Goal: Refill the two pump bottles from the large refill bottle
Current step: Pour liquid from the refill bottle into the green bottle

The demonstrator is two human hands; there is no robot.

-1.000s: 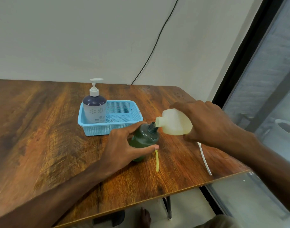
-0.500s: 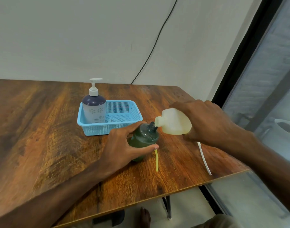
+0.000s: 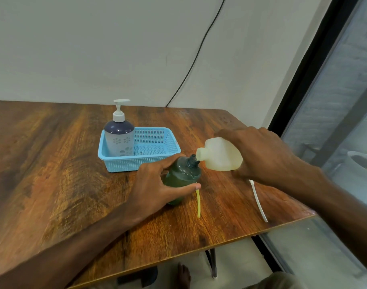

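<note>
Gripping tilted pale plastic refill bottle (image 3: pixel 220 157) in right hand (image 3: pixel 266 157), clasping dark green pump bottle (image 3: pixel 182 174) in left hand (image 3: pixel 155 190); risking spill on bench (image 3: pixel 53 174) from spout slipping off neck.

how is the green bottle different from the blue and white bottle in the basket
The green bottle is on the table, gripped by the left hand; the blue and white bottle sits untouched in the basket. The green bottle's neck is open, pump off; the blue and white one wears its pump. The green bottle is see-through, the other opaque. Both have rounded shoulders.
</note>
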